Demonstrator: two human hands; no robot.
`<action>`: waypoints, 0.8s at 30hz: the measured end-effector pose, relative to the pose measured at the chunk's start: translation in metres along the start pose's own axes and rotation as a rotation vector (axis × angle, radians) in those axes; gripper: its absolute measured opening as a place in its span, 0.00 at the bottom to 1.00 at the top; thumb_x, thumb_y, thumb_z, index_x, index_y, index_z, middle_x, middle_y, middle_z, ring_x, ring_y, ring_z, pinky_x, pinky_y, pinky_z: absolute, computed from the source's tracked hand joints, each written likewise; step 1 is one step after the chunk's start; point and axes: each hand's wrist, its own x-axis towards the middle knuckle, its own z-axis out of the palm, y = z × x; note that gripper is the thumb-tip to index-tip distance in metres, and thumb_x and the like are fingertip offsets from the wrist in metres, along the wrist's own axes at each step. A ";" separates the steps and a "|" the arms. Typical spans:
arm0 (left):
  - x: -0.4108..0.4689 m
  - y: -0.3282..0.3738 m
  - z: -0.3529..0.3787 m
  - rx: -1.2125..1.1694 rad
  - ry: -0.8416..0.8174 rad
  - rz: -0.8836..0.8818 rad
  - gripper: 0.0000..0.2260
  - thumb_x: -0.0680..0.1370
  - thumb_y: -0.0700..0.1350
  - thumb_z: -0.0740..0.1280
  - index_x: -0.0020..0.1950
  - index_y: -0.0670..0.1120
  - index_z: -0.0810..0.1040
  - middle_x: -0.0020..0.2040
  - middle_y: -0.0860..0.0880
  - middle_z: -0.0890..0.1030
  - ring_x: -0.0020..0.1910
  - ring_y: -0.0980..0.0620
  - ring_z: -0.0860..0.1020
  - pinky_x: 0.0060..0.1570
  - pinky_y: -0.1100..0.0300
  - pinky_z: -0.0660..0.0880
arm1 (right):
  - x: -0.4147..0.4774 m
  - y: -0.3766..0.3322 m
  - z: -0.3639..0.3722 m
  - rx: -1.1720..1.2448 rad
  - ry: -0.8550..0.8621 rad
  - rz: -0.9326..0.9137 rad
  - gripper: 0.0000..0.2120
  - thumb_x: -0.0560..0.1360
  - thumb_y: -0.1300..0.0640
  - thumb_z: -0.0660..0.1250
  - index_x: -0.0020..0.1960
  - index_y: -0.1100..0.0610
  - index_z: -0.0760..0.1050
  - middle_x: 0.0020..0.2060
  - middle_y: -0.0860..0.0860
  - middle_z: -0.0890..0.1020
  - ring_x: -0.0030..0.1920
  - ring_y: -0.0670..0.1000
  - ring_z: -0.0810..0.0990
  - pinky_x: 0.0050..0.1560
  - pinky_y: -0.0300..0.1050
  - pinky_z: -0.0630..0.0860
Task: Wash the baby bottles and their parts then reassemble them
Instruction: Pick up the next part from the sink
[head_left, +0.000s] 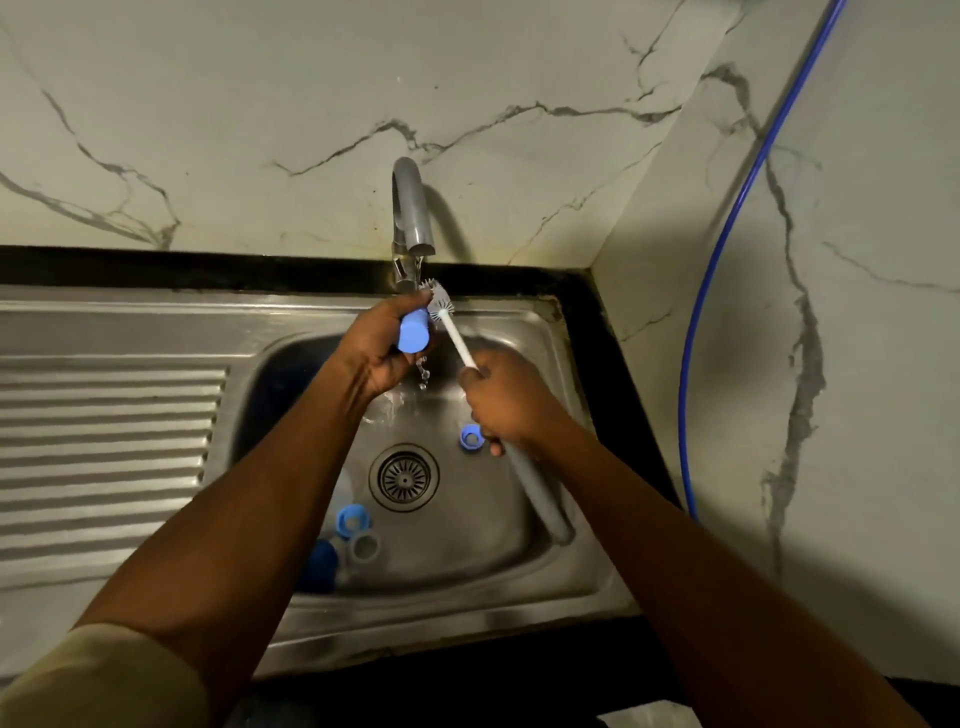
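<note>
Clasping blue cap: left hand grip | right hand grip clamped on brush

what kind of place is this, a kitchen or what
Probably a home kitchen: a stainless steel sink with a ribbed drainboard, a curved tap behind it, and a marble-patterned wall. The left hand holds a blue bottle part, the right hand a bottle brush.
</note>
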 end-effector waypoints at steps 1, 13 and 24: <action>0.000 0.001 -0.004 -0.048 -0.009 -0.003 0.09 0.78 0.43 0.71 0.55 0.39 0.79 0.42 0.43 0.82 0.35 0.51 0.80 0.35 0.60 0.80 | 0.002 0.006 -0.004 -0.010 0.011 0.008 0.10 0.81 0.61 0.57 0.41 0.58 0.70 0.27 0.54 0.73 0.18 0.47 0.70 0.20 0.41 0.71; 0.018 -0.163 -0.008 0.590 0.364 -0.090 0.08 0.68 0.36 0.70 0.29 0.43 0.80 0.27 0.43 0.75 0.26 0.49 0.73 0.28 0.62 0.71 | 0.023 0.086 -0.049 0.339 -0.011 0.182 0.09 0.82 0.59 0.58 0.52 0.63 0.74 0.24 0.52 0.67 0.19 0.48 0.64 0.20 0.37 0.64; 0.059 -0.223 0.024 1.002 0.632 0.091 0.26 0.66 0.43 0.82 0.55 0.37 0.72 0.47 0.43 0.78 0.44 0.45 0.75 0.39 0.61 0.63 | 0.037 0.120 -0.067 0.450 -0.034 0.205 0.08 0.83 0.57 0.60 0.52 0.52 0.77 0.23 0.49 0.68 0.20 0.47 0.66 0.21 0.39 0.67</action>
